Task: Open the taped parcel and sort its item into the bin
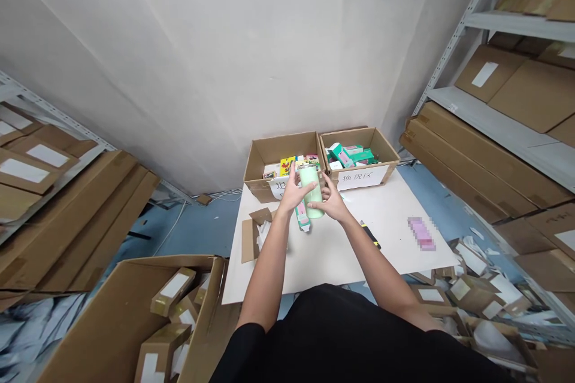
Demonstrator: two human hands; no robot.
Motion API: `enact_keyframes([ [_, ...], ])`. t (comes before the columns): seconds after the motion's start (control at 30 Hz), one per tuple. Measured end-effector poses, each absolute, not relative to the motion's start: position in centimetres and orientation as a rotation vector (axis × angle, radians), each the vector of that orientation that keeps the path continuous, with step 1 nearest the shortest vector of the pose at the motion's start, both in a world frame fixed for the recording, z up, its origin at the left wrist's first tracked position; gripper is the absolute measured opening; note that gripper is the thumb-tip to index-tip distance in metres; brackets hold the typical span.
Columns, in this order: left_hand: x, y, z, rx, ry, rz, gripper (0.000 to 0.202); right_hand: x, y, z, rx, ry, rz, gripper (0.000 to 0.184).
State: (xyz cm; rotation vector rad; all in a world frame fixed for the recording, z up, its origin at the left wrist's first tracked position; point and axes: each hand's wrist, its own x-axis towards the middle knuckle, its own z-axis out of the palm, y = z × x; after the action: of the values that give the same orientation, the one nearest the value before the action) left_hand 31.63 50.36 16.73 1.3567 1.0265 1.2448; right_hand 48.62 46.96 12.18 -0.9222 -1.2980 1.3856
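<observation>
A light green tumbler is held up over the white table, slightly tilted, with a metallic-looking rim at its top. My left hand grips its left side, thumb across the front. From the right, my right hand closes around its lower part. Below and behind the tumbler lies a narrow green and pink box, partly hidden by it. Left of my left forearm, an opened small cardboard box has white paper inside. A yellow and black utility knife rests to the right of my right forearm.
Two labelled cartons stand at the table's back: the left carton with mixed packages, the right carton with green boxes. A blurred pink item lies on the table. A large carton of parcels stands lower left; shelves flank both sides.
</observation>
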Motion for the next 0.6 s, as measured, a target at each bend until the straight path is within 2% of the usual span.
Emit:
enact_keyframes([
  [0.13, 33.0, 50.5, 16.9, 1.3, 1.065, 1.249, 0.131, 49.4, 46.6, 12.3, -0.891, -1.307, 1.385, 0.136],
  [0.3, 34.6, 50.2, 17.7, 1.282, 0.991, 1.232, 0.125, 50.5, 46.5, 12.8, -0.87, -1.329, 1.388, 0.138],
  [0.47, 36.4, 49.9, 18.7, 1.229, 1.078, 1.24, 0.134, 52.2, 46.4, 12.9, -0.846, -1.333, 1.372, 0.141],
  [0.6, 37.8, 49.8, 18.8, 1.195, 0.987, 1.236, 0.126, 54.0, 46.2, 12.6, -0.835, -1.317, 1.4, 0.14],
])
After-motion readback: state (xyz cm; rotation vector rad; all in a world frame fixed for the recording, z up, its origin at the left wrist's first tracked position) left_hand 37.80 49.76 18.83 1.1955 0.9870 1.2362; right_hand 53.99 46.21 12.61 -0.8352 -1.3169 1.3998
